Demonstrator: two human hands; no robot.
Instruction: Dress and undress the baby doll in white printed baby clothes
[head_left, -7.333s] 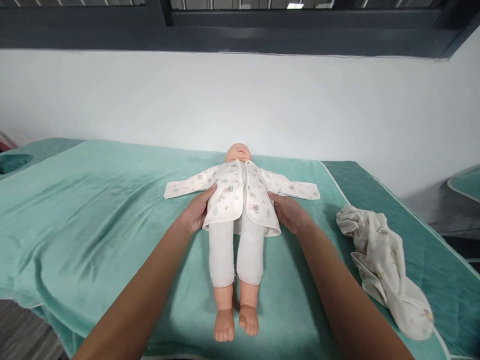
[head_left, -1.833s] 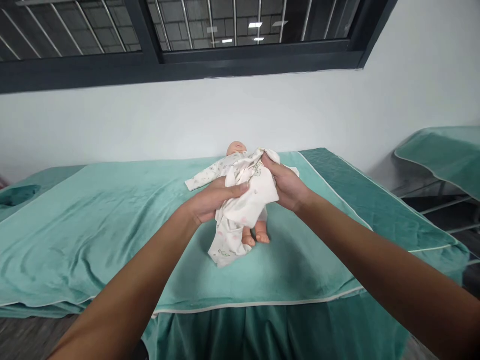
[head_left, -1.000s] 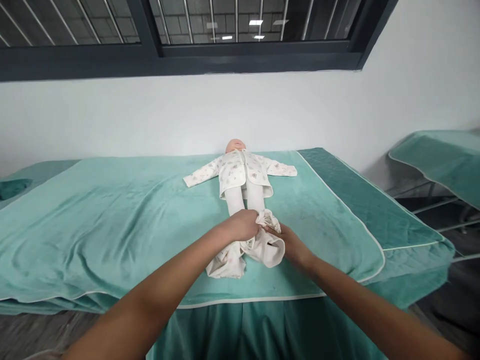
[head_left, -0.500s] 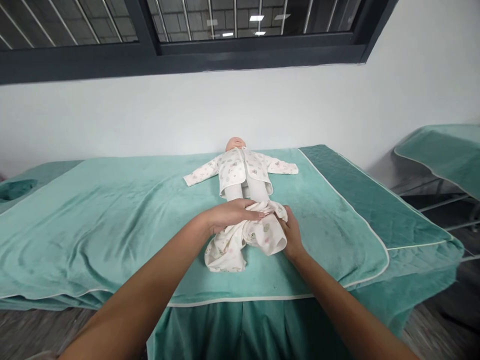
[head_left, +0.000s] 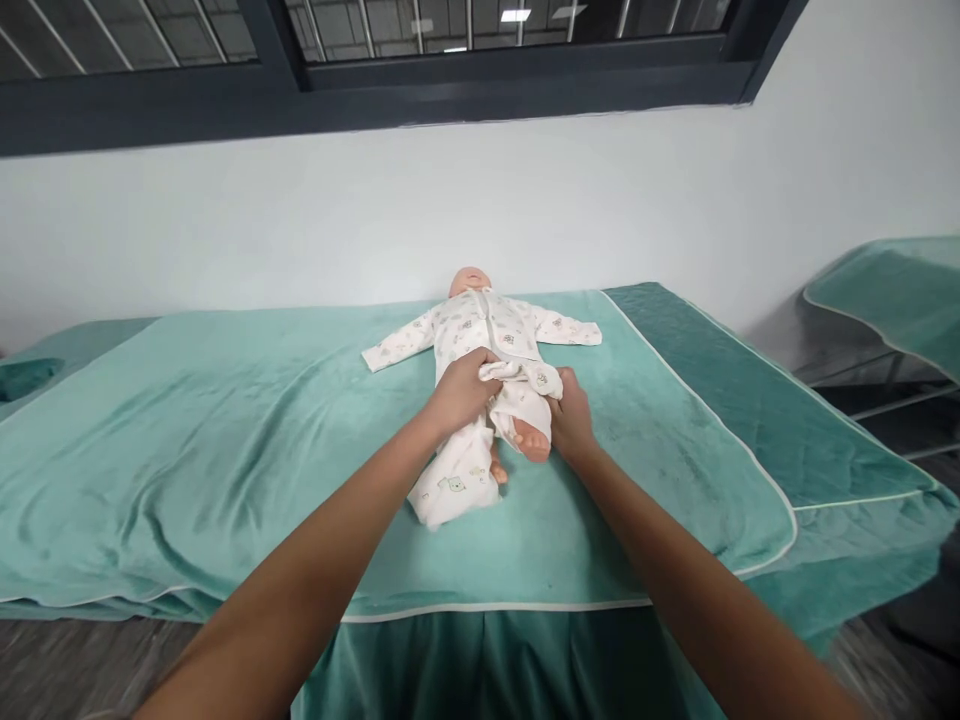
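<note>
A baby doll (head_left: 470, 279) lies on its back, its head toward the wall, in a white patterned jacket (head_left: 487, 322) with the sleeves spread wide. Both my hands grip white patterned baby pants (head_left: 459, 478) around the doll's legs. My left hand (head_left: 463, 392) is closed on the bunched cloth at the left side. On the other side my right hand (head_left: 571, 412) pinches the gathered edge. One bare doll foot (head_left: 532, 440) sticks out of the right pant leg. The other foot (head_left: 498, 466) shows beside the left pant leg, which hangs loose and flat on the bed.
A green velvety blanket (head_left: 187, 440) with pale piping covers the bed. Behind it stand a white wall (head_left: 300, 220) and a dark-framed window (head_left: 480, 85) with bars. To the right is another green-covered surface (head_left: 900, 290) on a metal frame.
Both hands have moved up the doll's legs toward the jacket, drawing the pants with them. The doll's feet now show, one through the right pant leg.
</note>
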